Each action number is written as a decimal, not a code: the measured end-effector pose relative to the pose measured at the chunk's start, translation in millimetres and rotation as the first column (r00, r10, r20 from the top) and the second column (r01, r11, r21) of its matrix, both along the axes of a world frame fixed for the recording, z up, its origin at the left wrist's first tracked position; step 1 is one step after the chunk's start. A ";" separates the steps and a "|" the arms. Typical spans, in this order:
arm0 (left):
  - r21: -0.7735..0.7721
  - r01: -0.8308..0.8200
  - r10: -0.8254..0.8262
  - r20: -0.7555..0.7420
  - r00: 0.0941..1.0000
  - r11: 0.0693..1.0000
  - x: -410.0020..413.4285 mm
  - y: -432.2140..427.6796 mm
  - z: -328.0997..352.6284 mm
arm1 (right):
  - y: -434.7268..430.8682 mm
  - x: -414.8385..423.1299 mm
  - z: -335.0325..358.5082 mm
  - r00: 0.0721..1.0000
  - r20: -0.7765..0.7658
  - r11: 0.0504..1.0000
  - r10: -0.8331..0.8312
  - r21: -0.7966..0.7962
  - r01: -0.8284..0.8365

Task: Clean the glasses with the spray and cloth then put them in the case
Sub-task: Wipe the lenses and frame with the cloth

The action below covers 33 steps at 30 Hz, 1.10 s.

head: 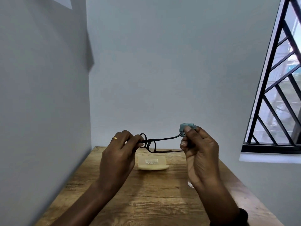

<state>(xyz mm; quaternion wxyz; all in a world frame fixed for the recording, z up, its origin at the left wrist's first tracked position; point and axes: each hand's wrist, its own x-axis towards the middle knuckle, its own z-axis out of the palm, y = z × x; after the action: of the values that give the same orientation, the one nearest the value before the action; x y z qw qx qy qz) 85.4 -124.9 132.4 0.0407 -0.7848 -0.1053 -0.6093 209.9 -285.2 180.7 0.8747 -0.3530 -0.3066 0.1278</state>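
Note:
Black-framed glasses (152,144) hang in the air above the table, their temples unfolded and pointing right. My left hand (120,150) pinches the frame at the lens end. My right hand (197,149) holds a bunched grey-blue cloth (187,127) wrapped around the tip of the upper temple. A cream glasses case (153,163) with a white label lies open on the table beneath the glasses. A clear spray bottle (190,183) shows only as a sliver behind my right wrist.
The wooden table (146,193) stands in a corner, with a grey wall on the left and another behind it. A barred window (276,95) with a white sill is at the right.

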 end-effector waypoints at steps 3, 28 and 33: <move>0.024 -0.008 0.008 0.016 1.000 1.000 -2.4 0.0 3.6 | -2.0 1.1 2.9 1.000 -0.022 1.000 0.000 0.031 0.001; 0.076 -0.056 0.061 -0.064 0.996 0.996 -4.2 -7.8 1.6 | 22.8 -21.8 -21.6 0.981 0.191 0.988 -0.010 -0.148 0.038; -0.029 0.022 -0.022 -0.031 0.999 0.999 -1.0 -6.8 -1.1 | 14.6 -10.6 -1.0 0.989 0.148 0.998 0.019 -0.065 -0.010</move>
<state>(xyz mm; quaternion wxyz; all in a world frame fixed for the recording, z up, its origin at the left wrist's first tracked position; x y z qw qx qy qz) 84.4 -131.7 131.3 0.0245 -0.7958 -0.1047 -0.5960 199.2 -270.7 179.8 0.8367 -0.3870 -0.3694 0.1171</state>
